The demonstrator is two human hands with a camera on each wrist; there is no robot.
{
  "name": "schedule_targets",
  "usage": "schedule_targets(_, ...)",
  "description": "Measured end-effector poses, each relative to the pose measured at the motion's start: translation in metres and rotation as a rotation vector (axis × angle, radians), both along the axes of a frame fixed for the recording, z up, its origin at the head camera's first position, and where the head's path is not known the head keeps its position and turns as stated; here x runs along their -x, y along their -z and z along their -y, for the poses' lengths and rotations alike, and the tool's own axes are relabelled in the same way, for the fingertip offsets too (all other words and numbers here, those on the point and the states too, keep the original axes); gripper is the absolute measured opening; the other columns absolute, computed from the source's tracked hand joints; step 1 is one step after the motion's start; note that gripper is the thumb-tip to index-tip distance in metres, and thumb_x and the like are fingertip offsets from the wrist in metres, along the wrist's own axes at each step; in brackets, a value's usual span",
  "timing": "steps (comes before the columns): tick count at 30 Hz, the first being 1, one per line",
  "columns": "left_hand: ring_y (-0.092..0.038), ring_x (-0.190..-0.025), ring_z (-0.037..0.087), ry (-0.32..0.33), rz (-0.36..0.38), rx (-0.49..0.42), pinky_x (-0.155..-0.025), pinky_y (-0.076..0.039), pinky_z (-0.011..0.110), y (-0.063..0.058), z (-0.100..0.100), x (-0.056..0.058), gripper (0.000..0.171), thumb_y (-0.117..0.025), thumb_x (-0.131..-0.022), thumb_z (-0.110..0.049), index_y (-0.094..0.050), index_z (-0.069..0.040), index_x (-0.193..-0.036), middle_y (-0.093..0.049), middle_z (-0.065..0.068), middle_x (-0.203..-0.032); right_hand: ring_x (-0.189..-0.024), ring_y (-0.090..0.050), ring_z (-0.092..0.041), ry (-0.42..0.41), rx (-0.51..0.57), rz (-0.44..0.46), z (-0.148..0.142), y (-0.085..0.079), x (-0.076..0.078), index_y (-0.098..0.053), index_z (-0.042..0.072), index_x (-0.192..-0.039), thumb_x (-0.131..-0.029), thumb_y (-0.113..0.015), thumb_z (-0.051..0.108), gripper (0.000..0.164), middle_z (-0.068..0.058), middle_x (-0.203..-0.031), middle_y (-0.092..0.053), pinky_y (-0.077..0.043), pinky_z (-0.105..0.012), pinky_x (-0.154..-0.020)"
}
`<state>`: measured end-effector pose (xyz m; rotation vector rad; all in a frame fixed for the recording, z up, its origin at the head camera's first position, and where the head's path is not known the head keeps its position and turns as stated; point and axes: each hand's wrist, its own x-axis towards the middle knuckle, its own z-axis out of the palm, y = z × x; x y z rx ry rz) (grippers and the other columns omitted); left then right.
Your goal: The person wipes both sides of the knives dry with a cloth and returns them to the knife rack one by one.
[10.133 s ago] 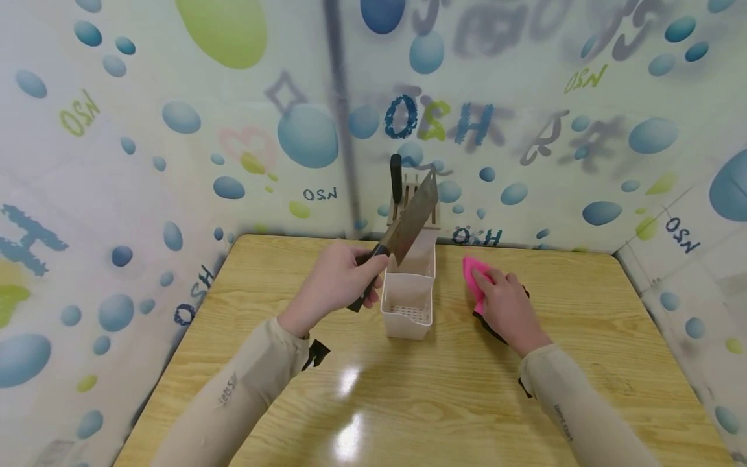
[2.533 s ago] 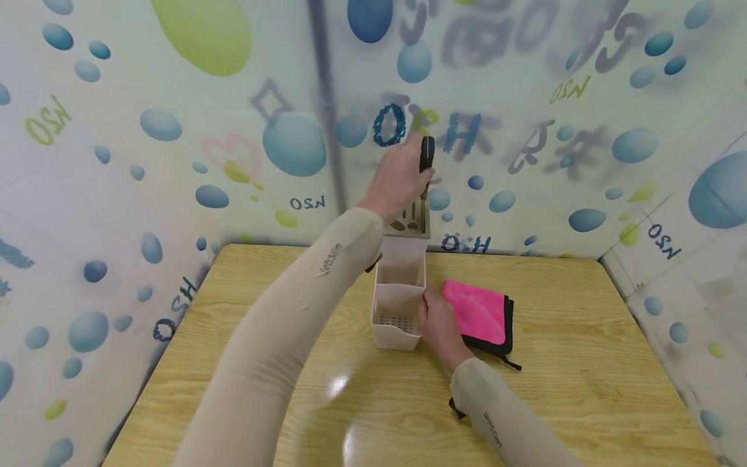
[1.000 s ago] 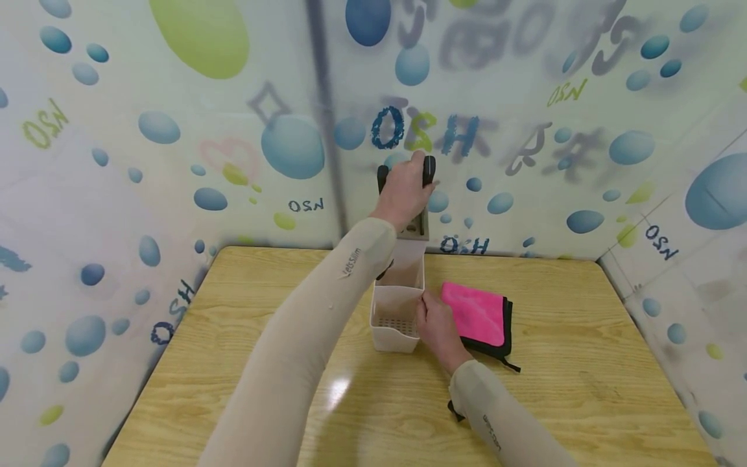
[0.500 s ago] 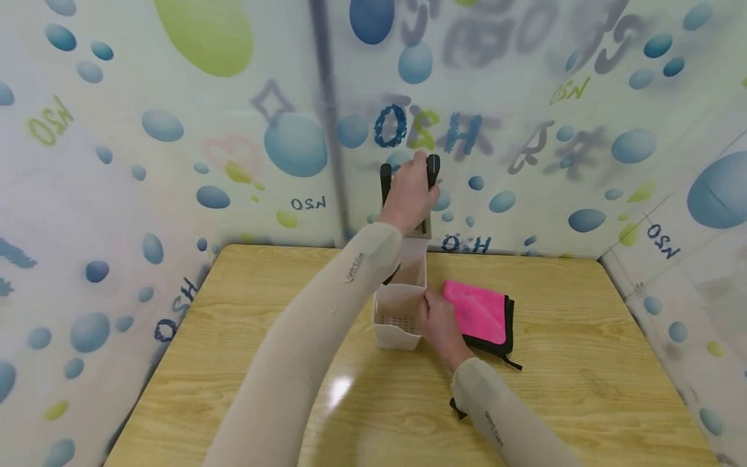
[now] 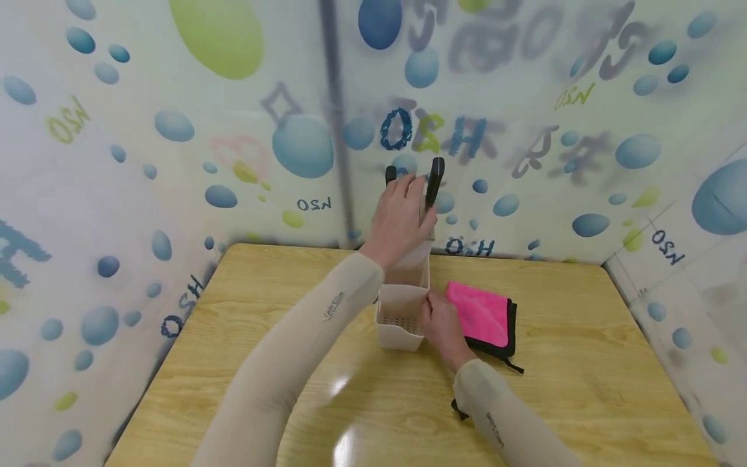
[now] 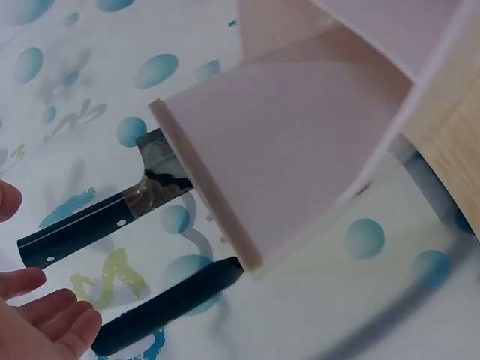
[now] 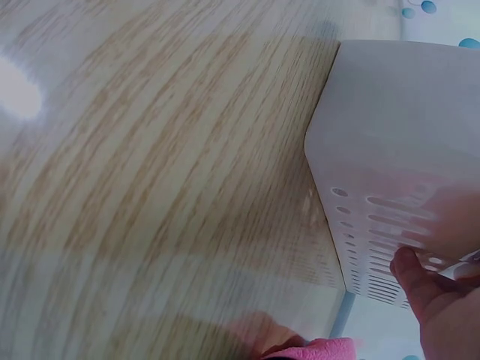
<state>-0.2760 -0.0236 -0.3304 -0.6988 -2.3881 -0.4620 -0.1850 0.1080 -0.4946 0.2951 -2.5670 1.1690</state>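
A white, tiered knife holder stands on the table against the back wall. In its rear slotted block sits a cleaver, its black handle pointing up; part of its blade shows in the left wrist view. A second knife's black handle rises to its left. My left hand is by the two handles, fingers loosely extended and holding nothing; the left wrist view shows a gap between it and the cleaver handle. My right hand grips the holder's right side, with a fingertip on the slotted wall.
To the right of the holder lies a folded pink cloth with black trim and a short black strap. The wooden table meets a wall covering printed with blue and green drops at the back and sides.
The cleaver, earlier in my left hand over the holder, now stands in the slotted block. My left hand has let go and drawn back slightly. My right hand went from the cloth to the holder.
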Motion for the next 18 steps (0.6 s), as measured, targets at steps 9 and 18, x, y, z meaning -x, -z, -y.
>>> schedule_targets(9,-0.052,-0.134,0.042,-0.001,-0.167,0.016,-0.112,-0.042,0.051,0.026,0.038,-0.011,0.049,-0.064,-0.101,-0.027,-0.058,0.005,-0.138,-0.055,0.028,-0.144,-0.076,-0.061,-0.027,0.009,-0.001,0.026,0.001,0.002,0.000,-0.067,-0.003,-0.103,-0.103,-0.053,0.002,0.015,-0.015,-0.081,-0.063,-0.055,-0.045,-0.068)
schedule_targets(18,-0.051,-0.135,0.047,-0.017,-0.222,0.032,-0.112,-0.040,0.059,0.048,0.087,-0.017,0.057,-0.069,-0.095,-0.025,-0.056,0.008,-0.139,-0.055,0.029,-0.143,-0.124,-0.061,-0.035,-0.073,-0.149,0.236,-0.007,-0.009,0.004,-0.058,0.002,-0.138,-0.108,-0.050,0.024,0.039,-0.020,-0.133,-0.064,-0.050,-0.051,-0.105)
